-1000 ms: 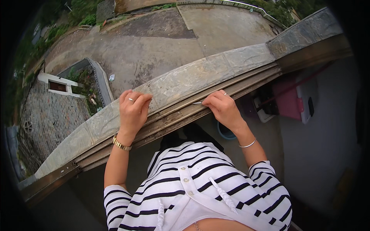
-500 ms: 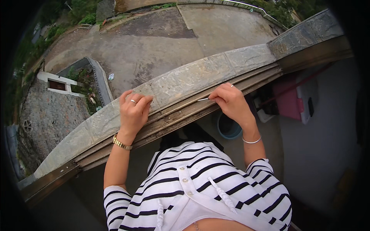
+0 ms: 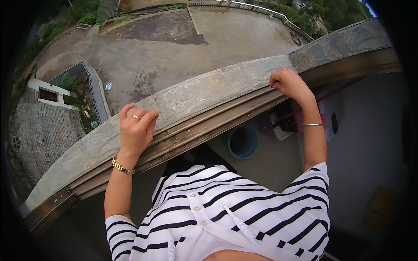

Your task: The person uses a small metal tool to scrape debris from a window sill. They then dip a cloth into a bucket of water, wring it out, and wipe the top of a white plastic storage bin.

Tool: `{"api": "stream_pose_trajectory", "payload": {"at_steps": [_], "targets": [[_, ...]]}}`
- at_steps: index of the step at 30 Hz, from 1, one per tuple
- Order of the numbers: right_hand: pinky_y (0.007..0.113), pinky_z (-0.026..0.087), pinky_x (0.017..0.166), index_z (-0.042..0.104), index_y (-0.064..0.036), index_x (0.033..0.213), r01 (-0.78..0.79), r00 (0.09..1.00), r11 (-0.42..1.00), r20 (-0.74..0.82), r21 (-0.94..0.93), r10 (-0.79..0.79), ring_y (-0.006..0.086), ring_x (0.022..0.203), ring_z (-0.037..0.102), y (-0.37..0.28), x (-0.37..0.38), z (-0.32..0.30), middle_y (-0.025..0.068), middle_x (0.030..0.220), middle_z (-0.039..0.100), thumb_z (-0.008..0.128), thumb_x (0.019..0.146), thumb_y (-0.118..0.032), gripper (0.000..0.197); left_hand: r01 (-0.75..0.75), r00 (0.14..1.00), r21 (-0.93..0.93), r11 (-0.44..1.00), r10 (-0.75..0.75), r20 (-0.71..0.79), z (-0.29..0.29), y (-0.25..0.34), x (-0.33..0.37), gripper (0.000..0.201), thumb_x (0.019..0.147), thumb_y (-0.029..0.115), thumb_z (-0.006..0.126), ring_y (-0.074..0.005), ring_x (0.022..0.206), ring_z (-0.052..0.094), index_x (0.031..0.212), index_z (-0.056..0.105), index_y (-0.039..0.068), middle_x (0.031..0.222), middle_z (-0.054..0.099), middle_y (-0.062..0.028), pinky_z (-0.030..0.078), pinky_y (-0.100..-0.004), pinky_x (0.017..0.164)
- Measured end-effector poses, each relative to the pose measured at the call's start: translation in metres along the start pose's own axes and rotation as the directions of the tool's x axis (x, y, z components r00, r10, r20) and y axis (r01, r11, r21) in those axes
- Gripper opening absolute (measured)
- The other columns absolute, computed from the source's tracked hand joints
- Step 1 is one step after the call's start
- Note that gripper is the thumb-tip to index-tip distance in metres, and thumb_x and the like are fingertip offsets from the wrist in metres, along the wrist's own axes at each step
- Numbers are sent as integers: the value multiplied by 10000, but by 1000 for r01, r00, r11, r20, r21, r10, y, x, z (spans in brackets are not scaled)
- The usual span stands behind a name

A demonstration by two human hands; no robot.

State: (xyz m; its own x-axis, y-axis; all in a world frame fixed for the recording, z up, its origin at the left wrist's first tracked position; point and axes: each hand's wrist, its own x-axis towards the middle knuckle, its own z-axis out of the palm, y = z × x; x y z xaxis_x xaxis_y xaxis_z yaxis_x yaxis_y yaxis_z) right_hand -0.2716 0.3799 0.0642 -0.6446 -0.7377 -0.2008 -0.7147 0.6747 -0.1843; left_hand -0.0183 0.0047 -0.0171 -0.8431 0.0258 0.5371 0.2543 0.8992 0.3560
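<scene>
My right hand (image 3: 293, 85) is closed in a pinch over the far right of the brown sliding-window track (image 3: 209, 121). A thin pale stick showed in that pinch a moment earlier; now the fingers mostly hide it. Dirt lies along the grooves of the track. My left hand (image 3: 136, 132) hovers over the left part of the track and the grey stone sill (image 3: 200, 93), fingers curled in and thumb against the index finger. Whatever it may hold is too small or hidden to make out. A gold watch (image 3: 123, 166) is on the left wrist.
Below the inner side of the track stands a blue bucket (image 3: 243, 142) on the floor. Pink and white containers (image 3: 281, 126) sit farther right by the wall. Past the sill is a drop to a concrete yard (image 3: 152, 65) with a tiled roof (image 3: 45, 122).
My right hand has slid to the right and away along the track, still pinched. The left hand keeps its curled shape. The whole view has shifted a little.
</scene>
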Motion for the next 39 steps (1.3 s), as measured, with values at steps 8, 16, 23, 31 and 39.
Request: {"api": "stream_pose_trajectory", "payload": {"at_steps": [8,16,23,31,39], "targets": [[351,508,648,675,-17,785,-82,961,995,267,49,66,268,707,654,43,22,-23,143,760,681,685,662,71,152,40,999,10,999,-40,1,-2,-6,-2,104,769,43,700,-199,733,593,850,662,96,724,600,-19,416,-407,922],[351,512,670,697,-40,800,-120,972,992,206,26,112,256,726,662,71,5,-8,132,768,690,721,684,24,134,71,997,4,997,-71,33,-4,-8,1,112,777,0,685,-210,730,599,854,649,72,739,616,-37,421,-412,926],[345,501,699,703,-52,836,-181,917,970,385,164,106,256,757,662,53,16,-4,129,792,696,723,701,0,146,49,997,28,998,-50,52,-3,-5,4,130,750,15,698,-196,721,594,851,657,87,722,601,-22,420,-409,924],[379,477,800,656,-52,888,228,943,859,117,459,-312,299,897,604,-90,15,55,99,872,654,659,784,-59,105,57,997,37,998,-59,50,-4,-8,5,151,741,1,697,-195,723,596,853,648,88,719,605,-21,418,-403,929],[403,490,756,673,-42,925,-147,980,987,-125,60,153,320,838,605,-15,-52,-14,129,850,638,674,799,-94,137,54,998,49,997,-55,24,-4,-11,-2,146,743,1,696,-197,709,585,852,648,86,714,594,-19,418,-408,927]]}}
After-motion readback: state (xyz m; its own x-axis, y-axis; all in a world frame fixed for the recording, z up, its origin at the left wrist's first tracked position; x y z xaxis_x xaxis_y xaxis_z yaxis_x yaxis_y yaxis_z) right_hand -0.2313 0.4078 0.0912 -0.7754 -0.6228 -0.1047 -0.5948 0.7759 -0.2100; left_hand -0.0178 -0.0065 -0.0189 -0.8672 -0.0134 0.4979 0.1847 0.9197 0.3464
